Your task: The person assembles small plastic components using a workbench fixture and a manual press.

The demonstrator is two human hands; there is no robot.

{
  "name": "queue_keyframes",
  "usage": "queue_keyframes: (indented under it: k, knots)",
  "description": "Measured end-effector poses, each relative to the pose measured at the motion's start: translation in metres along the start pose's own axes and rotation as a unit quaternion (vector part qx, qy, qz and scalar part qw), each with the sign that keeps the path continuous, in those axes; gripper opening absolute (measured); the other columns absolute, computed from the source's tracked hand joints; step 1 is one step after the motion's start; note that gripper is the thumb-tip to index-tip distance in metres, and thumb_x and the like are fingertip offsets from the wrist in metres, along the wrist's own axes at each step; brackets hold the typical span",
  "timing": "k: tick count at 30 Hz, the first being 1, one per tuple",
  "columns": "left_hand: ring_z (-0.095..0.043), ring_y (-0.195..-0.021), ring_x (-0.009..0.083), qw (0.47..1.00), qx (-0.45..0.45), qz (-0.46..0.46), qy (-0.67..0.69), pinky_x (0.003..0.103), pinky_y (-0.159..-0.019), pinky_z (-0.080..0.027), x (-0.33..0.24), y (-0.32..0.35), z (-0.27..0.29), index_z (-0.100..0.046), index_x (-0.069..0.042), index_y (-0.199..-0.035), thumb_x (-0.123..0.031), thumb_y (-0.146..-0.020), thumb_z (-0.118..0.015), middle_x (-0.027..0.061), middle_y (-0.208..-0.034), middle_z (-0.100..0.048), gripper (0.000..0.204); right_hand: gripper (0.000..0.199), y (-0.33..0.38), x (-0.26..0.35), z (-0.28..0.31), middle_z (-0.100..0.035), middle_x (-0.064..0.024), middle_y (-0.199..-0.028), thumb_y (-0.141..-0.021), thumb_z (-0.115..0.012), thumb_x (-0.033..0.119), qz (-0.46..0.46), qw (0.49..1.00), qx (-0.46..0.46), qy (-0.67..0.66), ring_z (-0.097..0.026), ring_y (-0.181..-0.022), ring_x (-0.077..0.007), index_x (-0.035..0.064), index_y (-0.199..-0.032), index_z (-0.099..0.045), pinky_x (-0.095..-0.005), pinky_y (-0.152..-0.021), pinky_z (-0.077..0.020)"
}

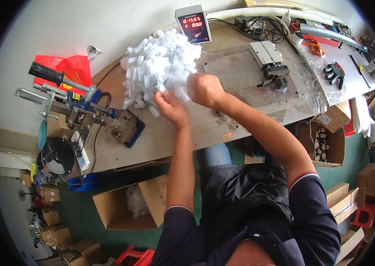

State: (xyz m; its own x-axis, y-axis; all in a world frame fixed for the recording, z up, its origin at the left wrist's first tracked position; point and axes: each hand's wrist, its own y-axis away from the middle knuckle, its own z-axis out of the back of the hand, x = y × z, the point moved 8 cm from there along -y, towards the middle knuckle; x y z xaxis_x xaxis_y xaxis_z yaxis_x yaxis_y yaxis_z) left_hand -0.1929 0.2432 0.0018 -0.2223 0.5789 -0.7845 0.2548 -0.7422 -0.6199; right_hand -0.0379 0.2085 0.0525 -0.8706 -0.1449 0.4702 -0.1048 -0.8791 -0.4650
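A heap of small white, spring-like or bristly plastic pieces (158, 60) lies on the wooden workbench (161, 146). At the heap's front edge is my left hand (173, 108), its thumb and fingertips pinched around one small white piece. My right hand (206, 91) is closed in a fist just right of the heap. Motion smears its fingertips and a whitish patch between the two hands, so what it grips cannot be made out.
Left stands a lever press clamp (81, 111) with a black handle. A counter box (193, 24) with red digits sits behind the heap. A metal fixture (269, 62) rests on a plate at right. Below the bench, an open carton (112, 210) holds white pieces.
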Motion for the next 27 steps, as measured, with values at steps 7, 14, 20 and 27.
queue_keyframes:
  k: [7,14,20,27]
  knots:
    - [-0.049,-0.066,0.0078,0.994,0.037,0.082,0.06,0.025,-0.058,-0.044,0.006,0.012,-0.005,-0.052,-0.001,-0.118,-0.013,-0.108,-0.049,0.0026,-0.088,-0.062,0.016,0.014,0.119,-0.071,0.077,-0.07,-0.0173,-0.075,-0.082,-0.066,0.019,-0.204,0.972,-0.014,-0.116,-0.069,-0.074,-0.0401,0.005,-0.083,-0.069,-0.0476,-0.072,-0.0545]
    - [-0.054,-0.065,0.0105,0.983,0.178,-0.023,0.036,0.027,-0.058,-0.047,-0.053,0.048,-0.052,-0.056,-0.001,-0.12,-0.012,-0.106,-0.052,0.0047,-0.09,-0.066,0.018,0.014,0.202,-0.155,0.155,-0.069,-0.0186,-0.072,-0.079,-0.069,0.015,-0.328,0.93,-0.136,-0.09,-0.07,-0.068,-0.0326,0.0011,-0.081,-0.07,-0.0407,-0.067,-0.0548]
    - [-0.064,-0.064,0.0186,0.951,0.293,-0.067,0.068,0.033,-0.06,-0.053,-0.102,0.079,-0.119,-0.06,-0.003,-0.123,-0.009,-0.104,-0.054,0.0082,-0.088,-0.07,0.021,0.015,0.195,-0.178,0.161,-0.069,-0.0199,-0.072,-0.076,-0.07,0.016,-0.343,0.917,-0.203,-0.023,-0.07,-0.069,-0.0353,0.0013,-0.077,-0.07,-0.0422,-0.068,-0.0552]
    - [-0.062,-0.062,0.0178,0.935,0.35,-0.006,0.056,0.034,-0.061,-0.052,-0.092,0.088,-0.163,-0.06,-0.006,-0.119,-0.012,-0.105,-0.054,0.0075,-0.086,-0.07,0.017,0.015,0.189,-0.177,0.158,-0.069,-0.0197,-0.072,-0.075,-0.07,0.017,-0.358,0.908,-0.218,0.007,-0.07,-0.07,-0.0366,0.002,-0.074,-0.069,-0.0435,-0.067,-0.0551]
